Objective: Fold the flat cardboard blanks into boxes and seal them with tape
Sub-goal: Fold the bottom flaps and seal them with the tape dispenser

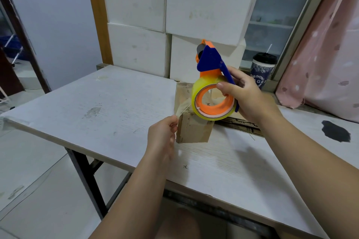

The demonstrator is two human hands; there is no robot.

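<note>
My right hand, right of centre in the frame, is clenched round the blue handle of the tape dispenser, thumb laid on the rim of the roll, while my left hand, lower and just left of centre, pinches the free end of the tape between thumb and fingertips. Under both lies the white table, which runs from the left edge across to the lower right. A stack of white cartons stands at its far side and fills the upper middle of the frame. A pink curtain hangs at the upper right, beside a window. Flat cardboard blanks lie on the table below my right wrist. The dispenser is held above the table, its long axis nearly upright and leaning a little left. Its orange and blue cutter head points up towards the cartons, and the yellowish tape roll sits at the bottom, its open orange core turned towards me. Directly beneath the roll a small brown cardboard box sits on the table at the centre of the frame. One upright corner faces me and its length appears to run away towards the cartons. A dark lidded cup with a straw stands on the sill right of the dispenser. The clear tape strip slants from the roll's lower left down to my left fingertips, just beside the box's near top corner.
</note>
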